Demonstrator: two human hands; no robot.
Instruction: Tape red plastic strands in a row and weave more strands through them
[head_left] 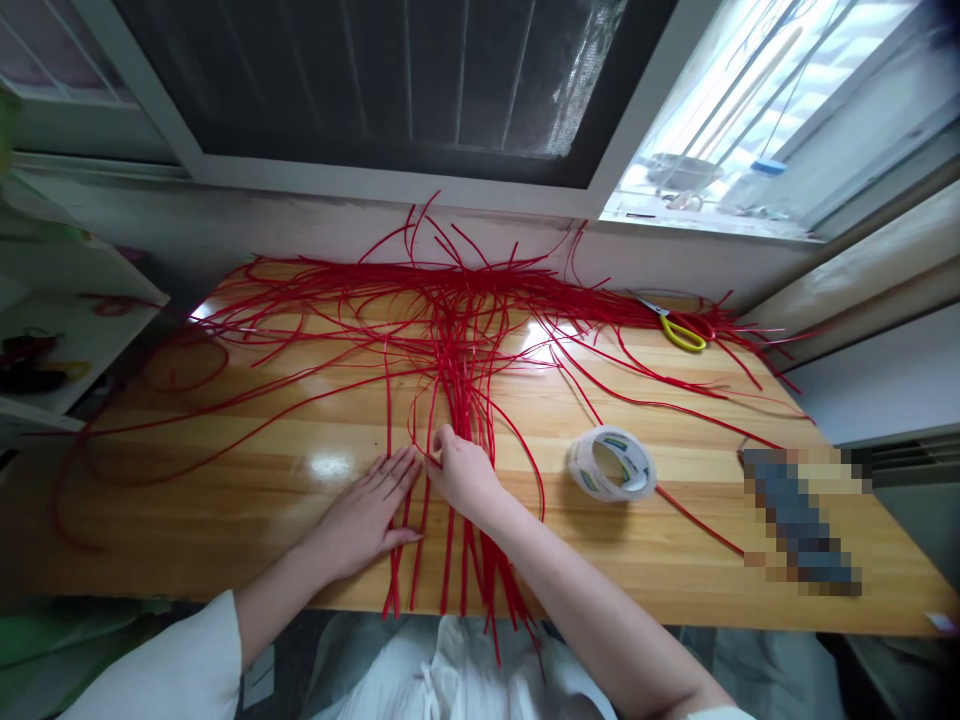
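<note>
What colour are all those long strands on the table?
The strands are red; they show best in the head view.

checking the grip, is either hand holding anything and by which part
The right hand seems to pinch red strands partway along, exactly which unclear; the left hand lies flat across others.

Landmark: clear tape roll [582, 470], on the wooden table [247, 530]. Left of the roll, my right hand [466, 477] bends over red cords [459, 385], fingertips pinched at a strand. Farther left of it, my left hand [375, 505] lies flat across several cords. Beyond the roll and rightward, yellow-handled scissors [681, 334] rest among cords. Right of the roll: dark object [799, 515], pixelated, unidentifiable.
</note>
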